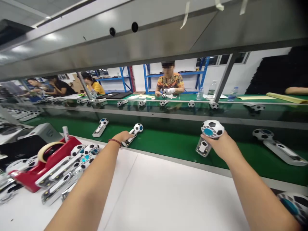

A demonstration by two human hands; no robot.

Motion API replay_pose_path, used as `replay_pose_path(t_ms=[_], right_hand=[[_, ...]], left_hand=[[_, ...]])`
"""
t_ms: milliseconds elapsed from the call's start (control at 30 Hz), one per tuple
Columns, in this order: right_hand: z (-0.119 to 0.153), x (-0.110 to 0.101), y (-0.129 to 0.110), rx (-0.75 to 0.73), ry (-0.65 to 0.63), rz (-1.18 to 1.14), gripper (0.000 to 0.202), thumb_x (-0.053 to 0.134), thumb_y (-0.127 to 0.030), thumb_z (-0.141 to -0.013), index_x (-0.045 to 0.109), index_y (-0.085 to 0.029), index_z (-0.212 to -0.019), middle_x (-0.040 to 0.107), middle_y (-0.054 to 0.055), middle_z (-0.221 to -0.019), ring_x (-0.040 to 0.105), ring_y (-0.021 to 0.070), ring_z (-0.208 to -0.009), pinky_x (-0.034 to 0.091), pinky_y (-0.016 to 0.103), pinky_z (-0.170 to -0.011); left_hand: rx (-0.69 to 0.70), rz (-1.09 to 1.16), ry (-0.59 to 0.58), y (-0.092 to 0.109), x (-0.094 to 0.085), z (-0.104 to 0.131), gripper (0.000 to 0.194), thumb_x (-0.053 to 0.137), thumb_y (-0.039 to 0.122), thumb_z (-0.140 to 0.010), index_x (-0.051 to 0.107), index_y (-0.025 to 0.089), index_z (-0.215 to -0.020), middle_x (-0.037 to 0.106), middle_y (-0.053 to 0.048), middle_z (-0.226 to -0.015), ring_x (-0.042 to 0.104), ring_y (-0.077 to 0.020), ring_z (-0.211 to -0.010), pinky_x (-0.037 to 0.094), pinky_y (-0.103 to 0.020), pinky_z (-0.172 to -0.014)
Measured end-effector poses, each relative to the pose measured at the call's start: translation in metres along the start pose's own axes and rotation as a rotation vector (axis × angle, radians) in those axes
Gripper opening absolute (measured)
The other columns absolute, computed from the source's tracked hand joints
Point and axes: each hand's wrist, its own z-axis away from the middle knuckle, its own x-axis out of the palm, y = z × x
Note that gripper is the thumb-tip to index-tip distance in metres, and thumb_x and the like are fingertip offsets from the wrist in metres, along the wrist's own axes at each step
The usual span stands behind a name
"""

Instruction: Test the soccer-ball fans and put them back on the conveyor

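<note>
My left hand (124, 136) is closed on the handle of a white device with a soccer-ball head (138, 128), at the near edge of the green belt (163, 141). My right hand (225, 146) grips a second soccer-ball-headed device (212, 129) by its neck, its head upright with a blue disc facing me and the handle pointing down over the belt. The fingers behind this device are partly hidden. Another such device (100, 127) lies on the belt to the left, and one more (279, 146) lies to the right of my right hand.
On the white table (178, 192) at left, several like devices (64, 176) are piled beside a red tape dispenser (33, 175). A metal beam (154, 41) crosses overhead. Beyond a raised second line with more devices, a co-worker (169, 81) sits with bottles (211, 88) nearby.
</note>
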Motion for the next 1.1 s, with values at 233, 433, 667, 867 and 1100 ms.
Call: replay_pose_path(t_ms=[233,433,667,867,1100], right_hand=[[0.012,-0.008,-0.021,-0.099,-0.008,-0.150,0.062,0.053,-0.044,-0.079,0.037,-0.022,-0.134,0.031,0.015,-0.135,0.055,0.0278,-0.107,0.046,0.041,-0.091],[0.045,0.000,-0.047,-0.347,-0.782,-0.458,0.055,0.049,-0.036,-0.084,0.031,-0.043,-0.135,0.006,-0.002,-0.150,0.049,0.0216,-0.117,0.043,0.038,-0.096],[0.082,0.051,-0.058,-0.468,-0.713,-0.593,0.036,0.046,-0.028,-0.087,0.053,-0.030,-0.122,0.038,0.005,-0.133,0.053,0.0190,-0.109,0.044,0.035,-0.096],[0.101,0.079,-0.049,-0.567,-0.473,-0.556,0.038,0.041,-0.035,-0.091,0.048,-0.033,-0.128,0.026,0.003,-0.142,0.033,0.0230,-0.129,0.033,0.038,-0.105],[0.104,0.080,-0.042,-0.573,-0.380,-0.469,0.038,0.036,-0.039,-0.092,0.046,-0.036,-0.129,0.027,0.002,-0.142,0.035,0.0240,-0.128,0.033,0.040,-0.104]], left_hand=[[0.111,0.587,-0.270,0.021,0.071,0.065,0.029,0.043,0.037,-0.087,0.055,0.012,-0.093,0.064,-0.008,-0.082,0.063,-0.0179,-0.068,0.052,-0.032,-0.066],[0.199,0.933,-0.490,0.017,0.143,0.155,0.032,0.052,0.035,-0.080,0.045,0.021,-0.108,0.063,-0.005,-0.084,0.061,-0.0168,-0.063,0.051,-0.031,-0.060],[0.238,1.049,-0.627,-0.014,0.172,0.178,0.044,0.061,0.023,-0.074,0.040,0.021,-0.112,0.060,-0.004,-0.089,0.061,-0.0175,-0.070,0.048,-0.031,-0.066],[0.255,1.042,-0.588,-0.016,0.172,0.181,0.055,0.067,0.028,-0.069,0.036,0.020,-0.114,0.058,-0.002,-0.078,0.060,-0.0178,-0.063,0.048,-0.033,-0.062],[0.240,1.023,-0.620,-0.015,0.172,0.183,0.058,0.069,0.027,-0.066,0.035,0.020,-0.112,0.056,-0.001,-0.078,0.059,-0.0167,-0.059,0.046,-0.030,-0.055]])
